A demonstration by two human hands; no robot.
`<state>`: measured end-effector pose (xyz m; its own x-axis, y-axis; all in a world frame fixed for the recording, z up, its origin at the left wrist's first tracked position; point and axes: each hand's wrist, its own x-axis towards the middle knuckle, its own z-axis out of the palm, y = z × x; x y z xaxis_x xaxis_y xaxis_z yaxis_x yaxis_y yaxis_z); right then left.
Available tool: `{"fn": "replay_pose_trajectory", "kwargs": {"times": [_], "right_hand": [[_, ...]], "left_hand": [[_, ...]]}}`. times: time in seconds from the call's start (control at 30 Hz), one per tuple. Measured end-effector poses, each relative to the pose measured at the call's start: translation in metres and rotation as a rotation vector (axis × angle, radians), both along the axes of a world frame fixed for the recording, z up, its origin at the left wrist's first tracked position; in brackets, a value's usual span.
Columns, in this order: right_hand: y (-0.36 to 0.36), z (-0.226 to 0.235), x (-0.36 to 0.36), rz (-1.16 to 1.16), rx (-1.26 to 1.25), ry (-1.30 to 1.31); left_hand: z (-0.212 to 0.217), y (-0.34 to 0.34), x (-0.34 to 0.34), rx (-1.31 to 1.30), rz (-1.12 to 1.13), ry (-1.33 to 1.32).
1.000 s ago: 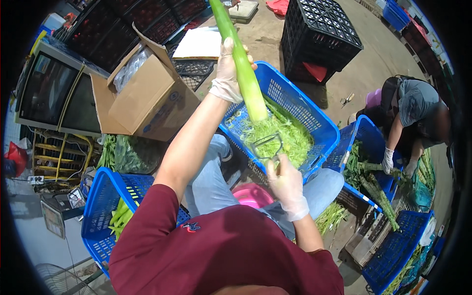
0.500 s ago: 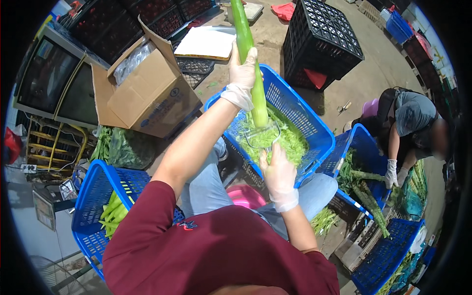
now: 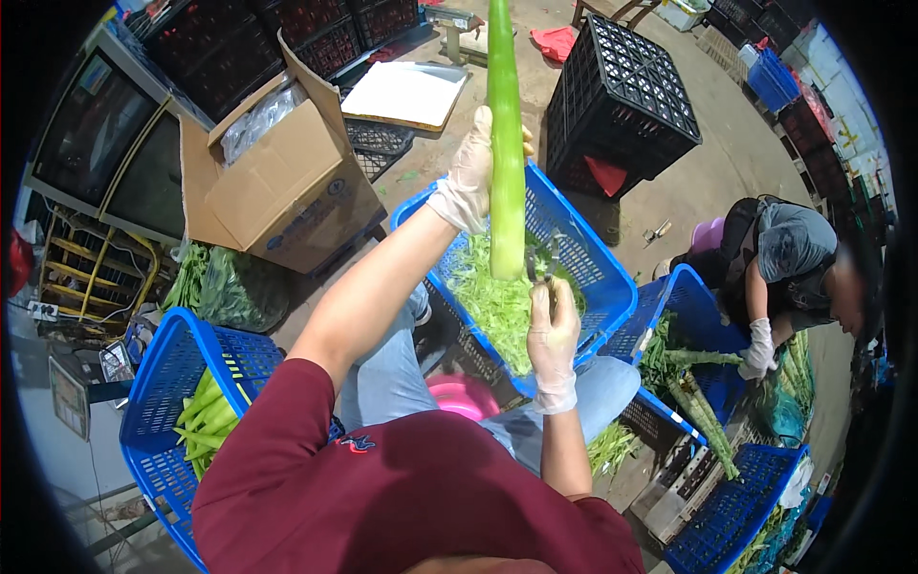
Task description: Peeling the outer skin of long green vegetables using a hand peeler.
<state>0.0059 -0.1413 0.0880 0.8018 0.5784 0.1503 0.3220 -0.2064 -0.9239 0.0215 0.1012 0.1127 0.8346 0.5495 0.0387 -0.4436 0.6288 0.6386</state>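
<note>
One view only: head cam, worn up top, looking steeply down over the wearer's maroon-sleeved shoulders and lap. Fisheye, so a black rim rings the frame and straight edges bow near it. Forearms come in from the lower edge and reach up-frame. Nearest, centre frame: gloved left hand (image 3: 470, 172) and gloved right hand (image 3: 553, 335), close under the lens, w/ the long pale-green peeled stalk (image 3: 506, 143) running up past the top edge. Behind them the blue plastic mesh crate of green shavings (image 3: 593, 258). Farther out: brown open cardboard box (image 3: 287, 191) upper left, black plastic lattice crate (image 3: 631, 96) upper centre-right, crouching co-worker in grey top (image 3: 784, 249) at right edge. No 2nd view, so no overlap.
</note>
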Motion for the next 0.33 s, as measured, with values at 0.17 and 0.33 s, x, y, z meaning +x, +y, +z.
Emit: {"fn": "replay_pose_trajectory", "kwargs": {"times": [0.17,0.33], "right_hand": [[0.012,0.036,0.006,0.042,-0.095,-0.398],[0.034,0.048,0.013,-0.023,-0.205,-0.550]], "left_hand": [[-0.004,0.002,0.000,-0.007,-0.160,-0.036],[0.001,-0.009,-0.003,0.053,-0.110,0.063]]}}
